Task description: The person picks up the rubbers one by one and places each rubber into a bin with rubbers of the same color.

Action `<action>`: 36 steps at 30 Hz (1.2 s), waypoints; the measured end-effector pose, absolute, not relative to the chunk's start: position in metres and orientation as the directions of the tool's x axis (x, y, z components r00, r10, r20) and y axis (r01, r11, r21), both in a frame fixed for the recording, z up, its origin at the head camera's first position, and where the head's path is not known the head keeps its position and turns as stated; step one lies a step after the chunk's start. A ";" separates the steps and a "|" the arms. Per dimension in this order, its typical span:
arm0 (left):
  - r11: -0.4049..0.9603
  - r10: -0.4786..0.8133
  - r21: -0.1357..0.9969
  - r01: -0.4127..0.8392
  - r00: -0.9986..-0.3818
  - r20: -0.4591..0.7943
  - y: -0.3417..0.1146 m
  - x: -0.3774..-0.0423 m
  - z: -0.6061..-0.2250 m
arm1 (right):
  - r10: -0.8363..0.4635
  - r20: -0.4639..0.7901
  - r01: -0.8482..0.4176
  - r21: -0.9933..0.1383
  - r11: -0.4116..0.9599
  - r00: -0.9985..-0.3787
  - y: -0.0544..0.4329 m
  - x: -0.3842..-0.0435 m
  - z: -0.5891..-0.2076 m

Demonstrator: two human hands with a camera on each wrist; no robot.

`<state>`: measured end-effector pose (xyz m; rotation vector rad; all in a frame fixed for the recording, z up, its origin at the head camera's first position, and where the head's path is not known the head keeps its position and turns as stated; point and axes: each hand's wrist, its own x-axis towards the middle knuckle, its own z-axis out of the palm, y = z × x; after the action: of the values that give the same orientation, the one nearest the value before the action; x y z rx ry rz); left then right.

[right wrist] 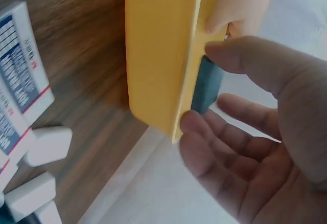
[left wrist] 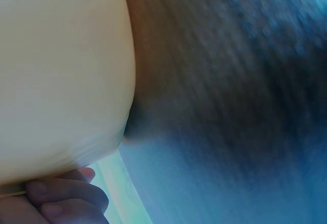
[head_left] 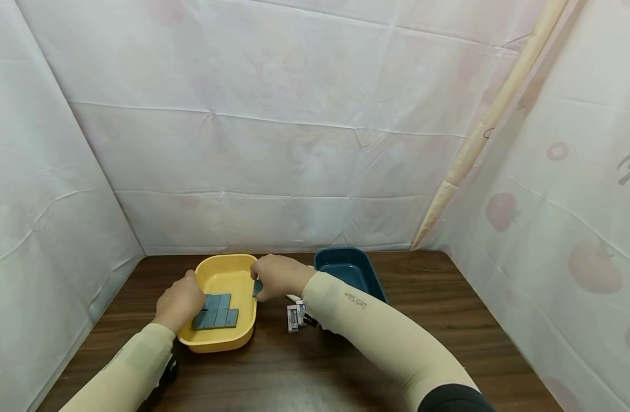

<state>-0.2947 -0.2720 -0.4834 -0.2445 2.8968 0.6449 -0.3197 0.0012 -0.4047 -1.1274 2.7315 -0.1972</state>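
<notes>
A yellow tray [head_left: 243,284] stands at the left of the table, with several flat blue-grey blocks [head_left: 221,319] laid side by side inside it. At the tray's left rim is my left hand [head_left: 181,303], gripping the edge; its curled fingers [left wrist: 71,198] show at the bottom of the left wrist view. My right hand [head_left: 281,277] is over the opposite rim and holds a dark teal block [right wrist: 207,86] between thumb and fingertips. In the right wrist view that block is right behind the tray's rim.
White boxed erasers with blue labels [head_left: 292,319] lie on the brown table [head_left: 273,372] between the tray and my right forearm. Small white pieces [right wrist: 48,146] are near them. A dark blue tray [head_left: 373,280] stands farther right, partly hidden by my sleeve. White sheeting [head_left: 273,160] encloses the table.
</notes>
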 end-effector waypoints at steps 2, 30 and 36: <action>0.893 -0.120 0.407 -0.192 -0.973 -0.196 -0.272 -0.295 -0.483 | -0.710 -0.092 -0.687 -0.193 0.700 -0.698 -0.006 -0.319 -0.405; 0.888 -0.134 0.408 -0.211 -0.969 -0.208 -0.273 -0.299 -0.485 | -0.770 -0.076 -0.767 0.199 0.611 -0.633 -0.067 -0.325 -0.454; 0.888 -0.137 0.406 -0.216 -0.967 -0.217 -0.273 -0.297 -0.483 | -0.770 -0.099 -0.770 0.209 0.603 -0.630 -0.072 -0.325 -0.456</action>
<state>-0.2974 -0.2732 -0.4831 -0.2711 2.8736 0.6486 -0.3247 -0.0720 -0.4558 -1.3522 2.8134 0.3665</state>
